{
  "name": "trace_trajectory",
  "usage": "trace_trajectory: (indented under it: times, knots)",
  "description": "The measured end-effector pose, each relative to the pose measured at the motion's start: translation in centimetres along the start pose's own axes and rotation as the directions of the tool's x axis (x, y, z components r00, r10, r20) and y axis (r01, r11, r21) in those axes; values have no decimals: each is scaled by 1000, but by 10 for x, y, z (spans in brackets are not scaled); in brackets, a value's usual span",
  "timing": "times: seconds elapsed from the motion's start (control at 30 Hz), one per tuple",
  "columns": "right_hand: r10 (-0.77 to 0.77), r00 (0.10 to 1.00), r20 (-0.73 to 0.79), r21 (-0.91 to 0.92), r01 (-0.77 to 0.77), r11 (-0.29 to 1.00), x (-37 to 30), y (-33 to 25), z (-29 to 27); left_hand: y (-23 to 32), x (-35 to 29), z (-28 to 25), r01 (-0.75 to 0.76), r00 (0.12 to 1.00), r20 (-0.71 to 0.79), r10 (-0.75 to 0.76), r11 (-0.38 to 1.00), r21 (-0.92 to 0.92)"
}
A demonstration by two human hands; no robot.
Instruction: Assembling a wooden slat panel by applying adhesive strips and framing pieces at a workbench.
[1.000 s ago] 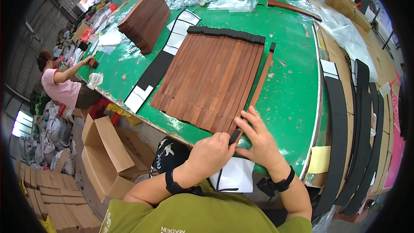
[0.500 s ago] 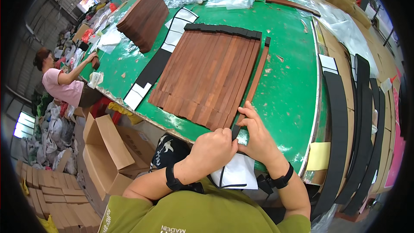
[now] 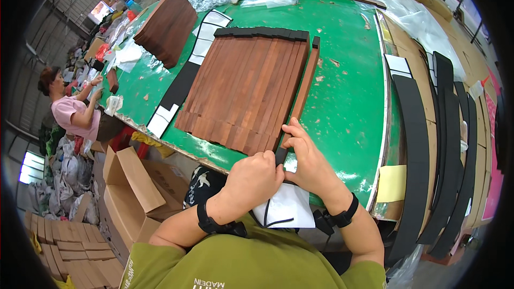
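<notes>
A long reddish-brown wooden slat (image 3: 303,88) lies on the green table with its near end at my hands. Both of its ends are black. My left hand (image 3: 254,175) is closed in a fist by the black near end (image 3: 281,154), thumb and fingers pinching there; the pinch itself is partly hidden. My right hand (image 3: 313,163) grips the slat's near part from the right side, fingers bent along it. Below my hands lies a white sheet (image 3: 294,203) with thin black strips on it. Just left of the slat, a row of similar slats (image 3: 241,91) lies side by side, black along the far ends.
Black strips with white patches (image 3: 412,155) lie on cardboard to the right, near a yellow paper (image 3: 392,183). A stack of brown slats (image 3: 167,28) stands far left. An open carton (image 3: 131,182) sits below the table edge. A co-worker (image 3: 75,109) is at the left.
The whole view has shifted slightly, while my hands keep the same hold at the slat's near end. The co-worker's hand has come off a brown block. Another person's hand at the far edge has left view.
</notes>
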State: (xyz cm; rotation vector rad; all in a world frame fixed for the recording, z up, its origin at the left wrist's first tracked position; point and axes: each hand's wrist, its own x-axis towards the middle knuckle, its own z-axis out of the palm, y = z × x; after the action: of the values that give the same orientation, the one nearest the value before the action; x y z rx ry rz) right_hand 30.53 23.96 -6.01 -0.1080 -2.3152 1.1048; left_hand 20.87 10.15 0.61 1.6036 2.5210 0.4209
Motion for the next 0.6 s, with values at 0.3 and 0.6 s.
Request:
trace_trajectory:
  times: [0.3, 0.6]
  knots:
    - [3, 1000, 5, 7, -3, 1000, 0, -1, 0, -3, 2, 0, 0, 1000, 27, 1, 999, -36]
    - [-3, 1000, 0, 12, 3, 1000, -1, 1, 0, -2, 3, 0, -2, 999, 37, 4, 999, -36]
